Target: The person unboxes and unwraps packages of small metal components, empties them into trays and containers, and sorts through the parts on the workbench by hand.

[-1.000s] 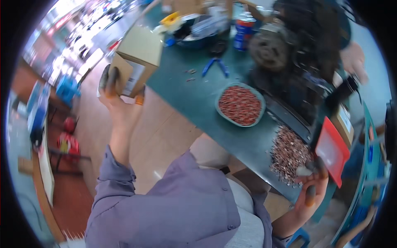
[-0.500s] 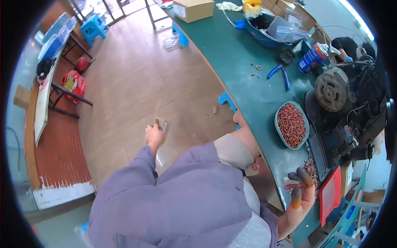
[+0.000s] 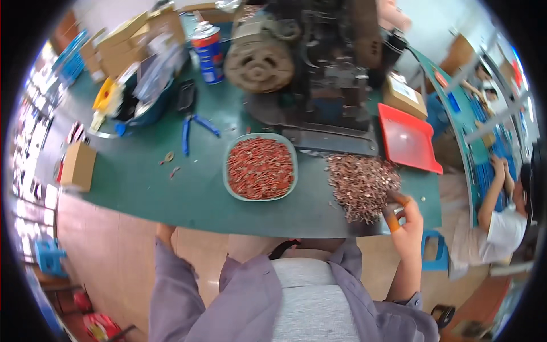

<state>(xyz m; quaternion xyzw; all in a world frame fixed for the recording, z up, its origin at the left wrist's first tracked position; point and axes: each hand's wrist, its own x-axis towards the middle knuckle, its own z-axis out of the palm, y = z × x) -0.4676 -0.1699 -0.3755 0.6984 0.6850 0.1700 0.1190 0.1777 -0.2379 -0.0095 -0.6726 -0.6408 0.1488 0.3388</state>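
Note:
My right hand is at the right edge of a loose pile of small reddish-brown metal pieces. Dark and orange covers sit on its thumb and forefinger, whose tips are apart at the pile, with no held piece visible. My left hand's wrist shows at the table's front edge; the hand itself is hidden beneath the tabletop. Between the two arms, further in, a pale green bowl stands full of small red pieces with metal ends.
Behind the pile stands a dark machine with a round motor. A red tray lies right of it. Blue-handled pliers, a spray can, a blue basin and cartons are left. Another person sits at the far right.
My view has swung from the floor at left round to the table and machine. My left hand, in view over the floor before, is now under the table edge. My right hand remains by the pile.

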